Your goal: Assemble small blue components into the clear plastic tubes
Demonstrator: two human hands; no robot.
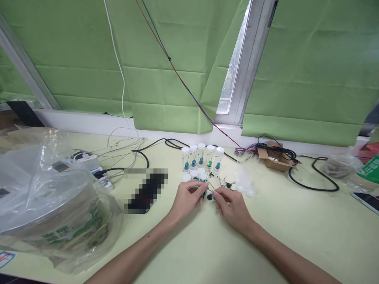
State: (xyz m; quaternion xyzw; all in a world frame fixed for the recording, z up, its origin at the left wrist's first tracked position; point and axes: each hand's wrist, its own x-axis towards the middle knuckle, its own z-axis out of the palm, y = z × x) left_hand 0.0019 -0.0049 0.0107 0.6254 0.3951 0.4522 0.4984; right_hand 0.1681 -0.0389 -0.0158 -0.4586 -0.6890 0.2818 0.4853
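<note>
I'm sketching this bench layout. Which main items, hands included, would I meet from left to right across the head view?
Clear-bagged tub with green print → dark pixelated object → left hand → right hand → small cardboard box → phone.

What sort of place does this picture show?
Probably an indoor electronics workspace: clear white-capped tubes holding small blue-green thin-legged parts, and black cable over a brown cardboard box.
</note>
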